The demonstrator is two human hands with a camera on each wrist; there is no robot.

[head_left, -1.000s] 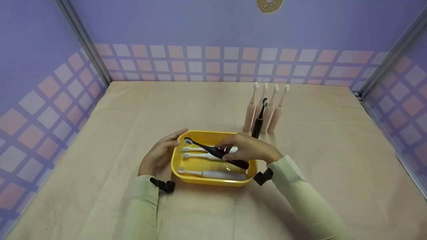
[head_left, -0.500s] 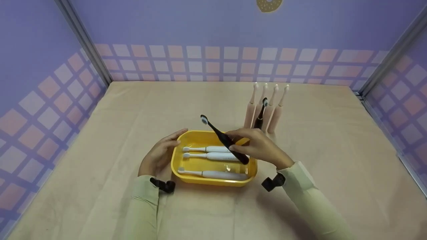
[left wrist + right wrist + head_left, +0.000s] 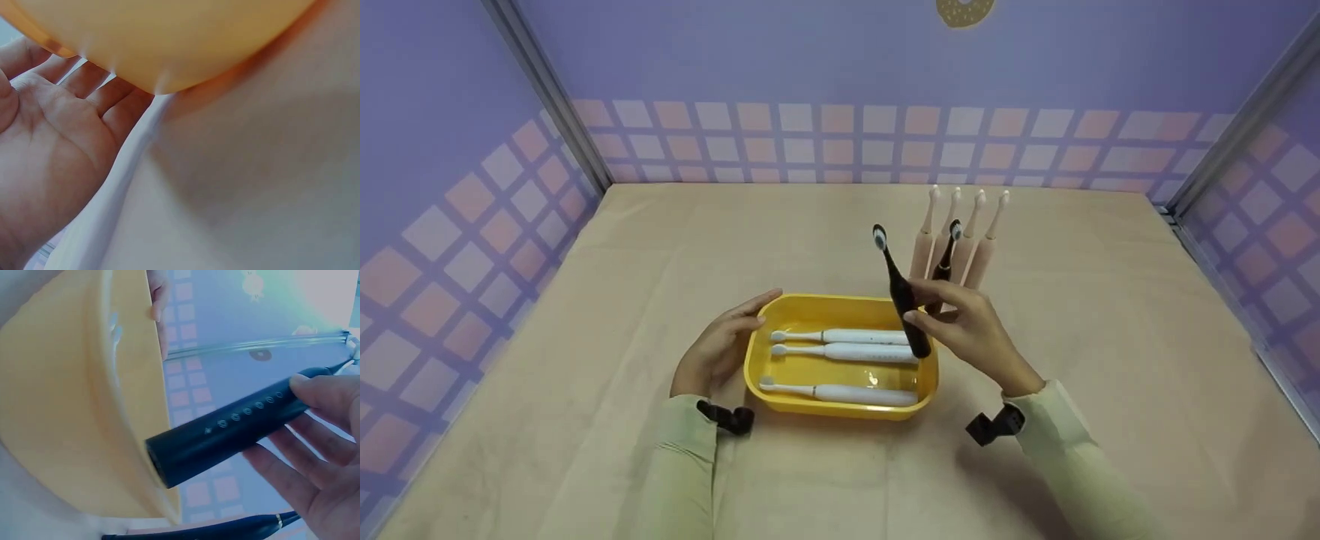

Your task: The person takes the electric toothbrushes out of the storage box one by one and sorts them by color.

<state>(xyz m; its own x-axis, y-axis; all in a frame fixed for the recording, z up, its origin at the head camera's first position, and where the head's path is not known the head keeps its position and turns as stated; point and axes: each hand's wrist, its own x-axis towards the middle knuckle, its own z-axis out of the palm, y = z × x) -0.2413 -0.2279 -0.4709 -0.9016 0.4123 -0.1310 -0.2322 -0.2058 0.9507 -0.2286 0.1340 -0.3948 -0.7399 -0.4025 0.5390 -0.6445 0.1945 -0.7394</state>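
Observation:
Above the right end of a yellow plastic tub (image 3: 840, 411), my right hand (image 3: 971, 322) holds a black electric toothbrush (image 3: 901, 296) by its handle, head up and leaning left. In the right wrist view the handle (image 3: 225, 424) of this toothbrush shows a row of small marks, with thumb and fingers pinching it. My left hand (image 3: 712, 349) holds the tub's left end, thumb over the rim and fingers (image 3: 90, 79) along the outer wall. Inside the tub lie three white electric toothbrushes (image 3: 866, 395), heads to the left.
Just behind my right hand stands another black electric toothbrush (image 3: 943, 262), upright and partly hidden. Several pink electric toothbrushes (image 3: 981, 259) stand upright behind it. A beige cloth (image 3: 720, 240) covers the table. Purple walls with checks (image 3: 840, 139) enclose the back and sides.
My right hand has lifted the black toothbrush out of the tub, moving it up and right and turning it from lying to nearly upright. The left hand and the tub have not moved.

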